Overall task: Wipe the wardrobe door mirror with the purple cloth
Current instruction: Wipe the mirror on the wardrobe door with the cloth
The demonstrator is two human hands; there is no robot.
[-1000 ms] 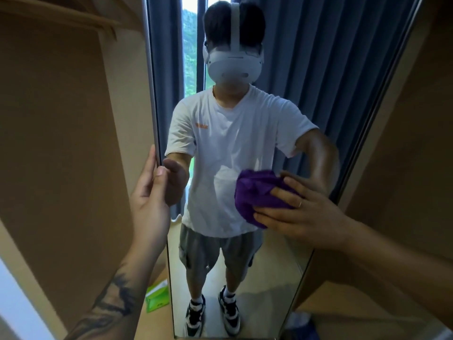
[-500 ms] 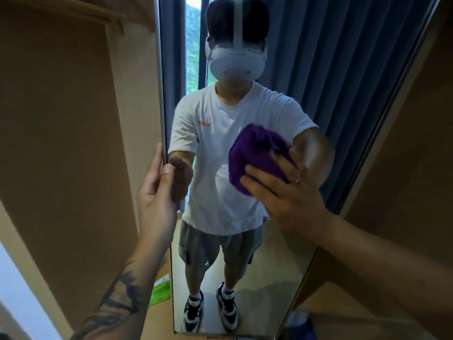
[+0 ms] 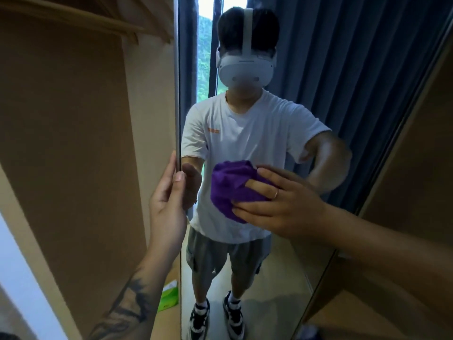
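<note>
The tall mirror (image 3: 318,82) on the wardrobe door fills the middle of the head view, reflecting a person in a white shirt and dark blue curtains. A bunched purple cloth (image 3: 230,187) is pressed flat against the glass at mid height. My right hand (image 3: 282,204) lies over the cloth with fingers spread, pinning it to the mirror. My left hand (image 3: 168,200) grips the mirror door's left metal edge (image 3: 177,94), thumb on the front, fingers hidden behind it.
The open wardrobe interior (image 3: 73,143) of brown board lies to the left, with a shelf (image 3: 85,23) above. A green box (image 3: 169,296) sits on the wardrobe floor. Another brown panel (image 3: 416,168) borders the mirror's right side.
My right hand rose with the cloth to upper-chest height of the reflection half a second ago, then came back down to mid height. My left hand kept its hold on the door edge.
</note>
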